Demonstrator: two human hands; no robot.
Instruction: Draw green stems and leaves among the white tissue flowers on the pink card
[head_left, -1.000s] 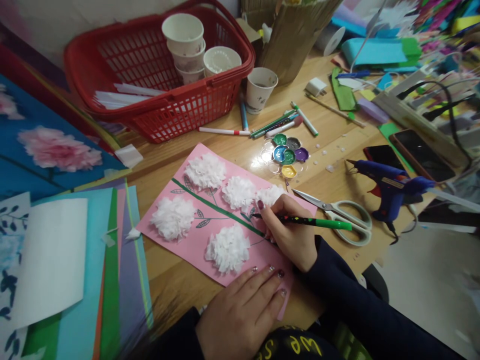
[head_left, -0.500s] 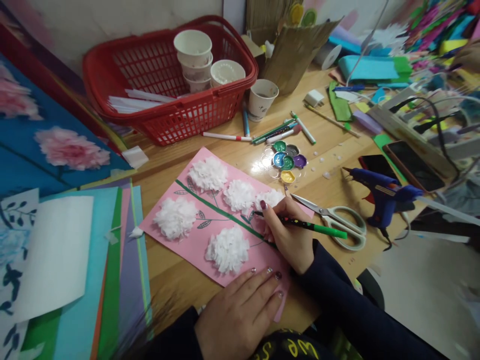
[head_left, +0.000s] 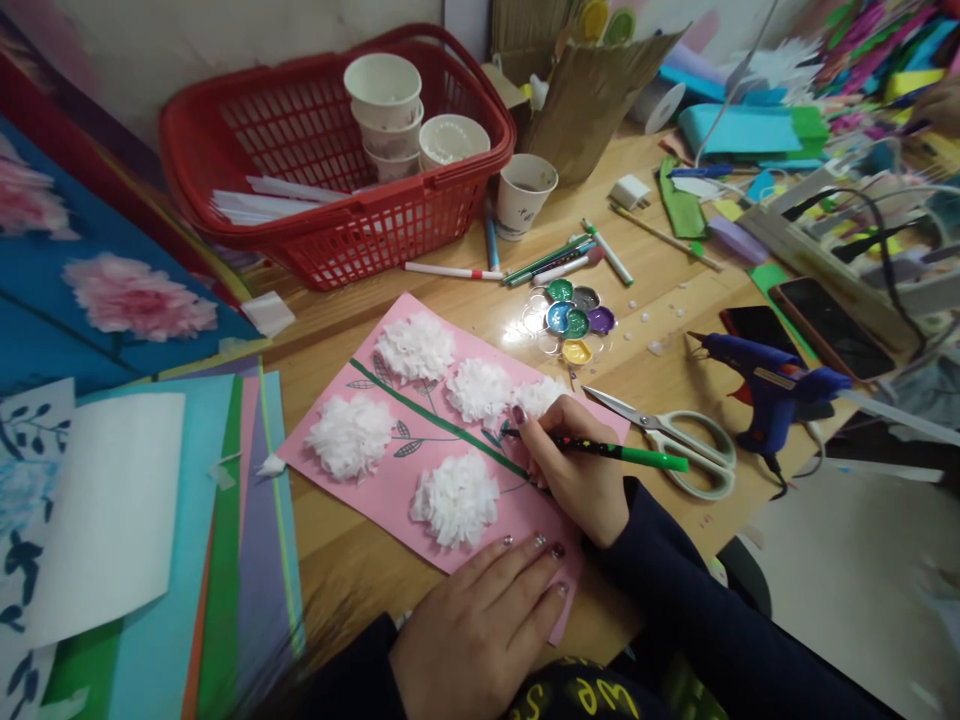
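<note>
A pink card (head_left: 375, 485) lies on the wooden table (head_left: 337, 560), with several white tissue flowers (head_left: 454, 498) and a green painted stem on it. My right hand (head_left: 577, 465) grips a green-and-black paintbrush (head_left: 622, 453), its tip touching the card near the stem. My left hand (head_left: 487, 625) lies flat, fingers stretched out, pressing the card's near corner. A small paint palette (head_left: 571, 318) sits just beyond the card.
Scissors (head_left: 675, 435) and a blue glue gun (head_left: 765, 380) lie right of my hand, two phones (head_left: 832, 315) beyond. A red basket (head_left: 330, 170) with paper cups, a cup (head_left: 525, 192) and markers (head_left: 555, 260) stand behind. Coloured paper sheets (head_left: 150, 520) cover the left.
The view shifted slightly. My right hand and the brush tip moved a little along the stem; my left hand stayed put on the card.
</note>
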